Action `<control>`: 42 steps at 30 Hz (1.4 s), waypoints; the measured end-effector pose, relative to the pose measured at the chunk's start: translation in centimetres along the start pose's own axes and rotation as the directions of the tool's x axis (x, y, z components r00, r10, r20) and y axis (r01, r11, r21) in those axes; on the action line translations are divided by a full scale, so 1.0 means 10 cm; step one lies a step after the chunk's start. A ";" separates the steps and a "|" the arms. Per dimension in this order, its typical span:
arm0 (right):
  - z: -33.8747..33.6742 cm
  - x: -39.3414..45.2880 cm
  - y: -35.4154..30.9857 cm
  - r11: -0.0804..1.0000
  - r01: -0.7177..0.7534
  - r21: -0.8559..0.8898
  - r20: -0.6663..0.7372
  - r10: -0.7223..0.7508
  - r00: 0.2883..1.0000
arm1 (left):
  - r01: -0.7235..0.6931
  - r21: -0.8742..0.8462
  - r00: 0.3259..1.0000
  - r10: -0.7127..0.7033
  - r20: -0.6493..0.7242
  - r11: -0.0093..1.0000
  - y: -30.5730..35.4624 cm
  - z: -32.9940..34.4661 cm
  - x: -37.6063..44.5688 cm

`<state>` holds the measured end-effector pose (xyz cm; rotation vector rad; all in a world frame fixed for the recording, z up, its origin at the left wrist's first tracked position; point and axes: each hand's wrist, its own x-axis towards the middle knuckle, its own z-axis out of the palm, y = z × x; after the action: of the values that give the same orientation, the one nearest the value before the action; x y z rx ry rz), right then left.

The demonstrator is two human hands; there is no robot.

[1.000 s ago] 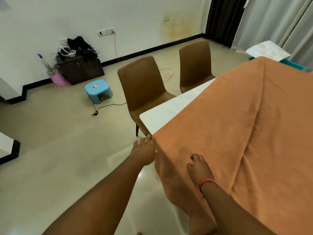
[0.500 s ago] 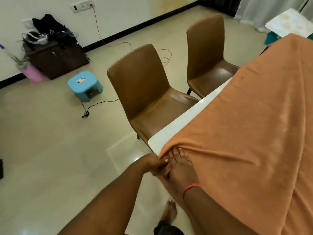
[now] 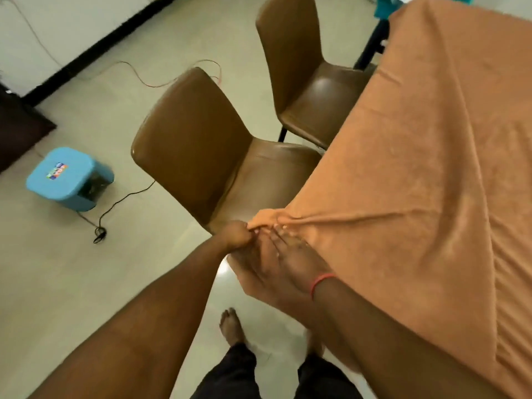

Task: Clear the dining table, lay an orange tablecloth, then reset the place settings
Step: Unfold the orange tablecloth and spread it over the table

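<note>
The orange tablecloth [image 3: 417,168] covers the dining table on the right and hangs over its near-left corner. My left hand [image 3: 237,236] grips a bunched corner of the cloth at that table corner, and taut creases run from it to the right. My right hand [image 3: 283,260], with a red band on the wrist, lies with straight fingers flat on the cloth just beside the left hand. No bare tabletop shows, and no place settings are in view.
Two brown chairs stand along the table's left side, the near one [image 3: 207,145] and the far one [image 3: 299,61]. A blue plastic stool [image 3: 67,178] and a black cable [image 3: 115,208] lie on the tiled floor to the left. My bare feet [image 3: 230,326] stand below.
The cloth has been pulled left and now covers the white table edge that showed before. My left hand went from touching the corner to gripping it; my right hand flattened beside it.
</note>
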<state>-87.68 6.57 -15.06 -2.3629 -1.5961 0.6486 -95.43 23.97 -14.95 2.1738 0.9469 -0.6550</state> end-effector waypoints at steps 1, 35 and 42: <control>-0.09 0.08 0.03 0.999 -0.027 -0.020 -0.056 0.026 0.998 | -0.024 -0.021 0.998 0.023 -0.053 0.999 -0.01 -0.10 0.07; -0.39 -2.01 1.98 0.423 -0.903 0.074 -0.022 0.906 0.423 | -0.579 0.633 0.783 0.567 0.256 0.514 1.60 0.50 0.59; -0.69 -2.08 2.82 0.449 -0.892 0.056 0.007 0.893 0.450 | -0.454 0.706 0.871 0.437 0.224 0.544 2.13 0.48 0.97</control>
<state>-67.71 -23.04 -15.79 -3.0333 -0.1064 0.7802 -73.93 13.74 -16.52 2.9594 0.0084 -0.9019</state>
